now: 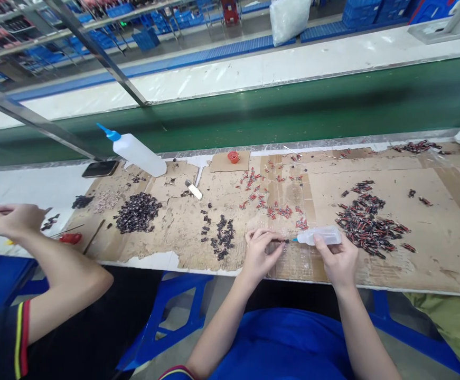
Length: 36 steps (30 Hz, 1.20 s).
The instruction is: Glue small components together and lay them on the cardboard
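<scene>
Left hand [260,252] pinches small dark part [284,241] at fingertips, steady for nozzle. Right hand [337,258] wraps small squeeze bottle [319,236], blue tip pointing 9 o'clock, at part. Both low over cardboard-covered worktop [443,232]; pile of dark-red parts [368,224] at 2 o'clock, in reach. Co-worker's hand [13,219] far at 9 o'clock.

Long workbench covered in worn brown cardboard [443,221]; dark green conveyor belt [293,105] behind it; slanted grey metal frame bars [95,50]; blue plastic crates [146,38] on grey floor beyond; blue plastic stool [166,316] below.
</scene>
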Tool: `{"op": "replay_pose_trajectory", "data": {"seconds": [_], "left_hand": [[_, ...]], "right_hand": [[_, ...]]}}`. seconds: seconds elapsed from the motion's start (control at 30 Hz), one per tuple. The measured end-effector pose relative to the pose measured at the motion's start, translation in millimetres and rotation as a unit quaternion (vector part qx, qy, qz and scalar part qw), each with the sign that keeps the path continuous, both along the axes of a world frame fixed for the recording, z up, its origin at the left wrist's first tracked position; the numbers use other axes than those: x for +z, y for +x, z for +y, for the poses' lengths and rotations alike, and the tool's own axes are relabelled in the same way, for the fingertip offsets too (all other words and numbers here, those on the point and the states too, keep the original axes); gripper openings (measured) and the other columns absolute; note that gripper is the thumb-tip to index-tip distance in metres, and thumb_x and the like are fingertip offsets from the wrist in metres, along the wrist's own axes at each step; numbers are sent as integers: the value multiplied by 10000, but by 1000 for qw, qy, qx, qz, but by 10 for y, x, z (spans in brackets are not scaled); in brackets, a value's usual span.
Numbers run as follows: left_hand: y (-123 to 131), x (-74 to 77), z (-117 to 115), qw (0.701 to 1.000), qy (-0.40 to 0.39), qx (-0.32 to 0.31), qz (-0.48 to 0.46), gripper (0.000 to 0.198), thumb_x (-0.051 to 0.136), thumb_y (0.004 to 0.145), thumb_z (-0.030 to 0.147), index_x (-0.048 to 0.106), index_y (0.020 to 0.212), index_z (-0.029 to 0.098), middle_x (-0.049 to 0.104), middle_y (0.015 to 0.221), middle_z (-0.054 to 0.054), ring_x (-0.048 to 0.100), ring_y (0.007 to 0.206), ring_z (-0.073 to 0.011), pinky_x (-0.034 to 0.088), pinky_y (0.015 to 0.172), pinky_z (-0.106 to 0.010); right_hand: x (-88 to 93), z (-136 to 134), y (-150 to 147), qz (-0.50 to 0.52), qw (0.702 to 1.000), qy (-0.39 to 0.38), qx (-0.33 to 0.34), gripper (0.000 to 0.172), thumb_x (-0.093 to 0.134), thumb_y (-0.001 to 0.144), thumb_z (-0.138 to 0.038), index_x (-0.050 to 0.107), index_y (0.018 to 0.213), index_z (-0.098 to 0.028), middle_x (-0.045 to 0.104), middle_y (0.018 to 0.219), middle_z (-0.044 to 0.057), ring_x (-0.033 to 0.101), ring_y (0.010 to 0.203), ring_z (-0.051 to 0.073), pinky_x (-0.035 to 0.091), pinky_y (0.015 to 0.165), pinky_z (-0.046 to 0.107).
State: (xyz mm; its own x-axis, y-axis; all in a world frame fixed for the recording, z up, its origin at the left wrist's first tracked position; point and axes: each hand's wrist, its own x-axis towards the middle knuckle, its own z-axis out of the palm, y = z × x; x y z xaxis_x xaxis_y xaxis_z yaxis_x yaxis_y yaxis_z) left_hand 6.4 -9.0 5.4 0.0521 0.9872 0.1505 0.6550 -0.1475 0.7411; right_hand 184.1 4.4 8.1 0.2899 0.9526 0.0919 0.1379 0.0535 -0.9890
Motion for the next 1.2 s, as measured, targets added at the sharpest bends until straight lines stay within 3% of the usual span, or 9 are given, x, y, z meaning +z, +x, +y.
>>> {"op": "replay_pose_trajectory", "data": {"seconds": [0.37, 0.73, 0.97, 1.2], "left_hand": [[7, 19, 4, 1000, -1, -5, 9, 84, 691, 790, 159, 683, 818, 238, 761, 865, 12, 647, 958, -201, 316, 961, -422], [-2, 7, 4, 1000, -9, 2, 11, 64, 684, 794, 186, 692, 817, 245, 759, 870, 5, 647, 942, -200, 308, 983, -432], [1, 17, -1, 1000, -1, 2, 2, 87, 697, 786, 165, 687, 821, 243, 757, 871, 14, 650, 942, -190, 302, 976, -425], [7, 26, 6, 1000, -18, 5, 10, 68, 695, 789, 183, 688, 822, 243, 757, 881, 1, 644, 956, -203, 318, 973, -429]], "right_hand": [[-26, 3, 1, -35, 999, -12, 34, 303, 712, 717, -470, 707, 765, -170, 734, 691, 51, 677, 601, 210, 545, 546, 306], [26, 17, 3, -14, 1000, -13, -25, 246, 717, 699, -435, 701, 728, -192, 724, 678, 26, 670, 607, 208, 542, 563, 313], [48, 23, -22, -12, 1000, -10, 23, 240, 717, 701, -427, 706, 734, -190, 732, 688, 38, 681, 615, 218, 553, 569, 327], [49, 15, -22, -26, 1000, -9, 3, 227, 716, 700, -414, 696, 728, -190, 720, 672, 31, 665, 603, 208, 540, 551, 314]]}}
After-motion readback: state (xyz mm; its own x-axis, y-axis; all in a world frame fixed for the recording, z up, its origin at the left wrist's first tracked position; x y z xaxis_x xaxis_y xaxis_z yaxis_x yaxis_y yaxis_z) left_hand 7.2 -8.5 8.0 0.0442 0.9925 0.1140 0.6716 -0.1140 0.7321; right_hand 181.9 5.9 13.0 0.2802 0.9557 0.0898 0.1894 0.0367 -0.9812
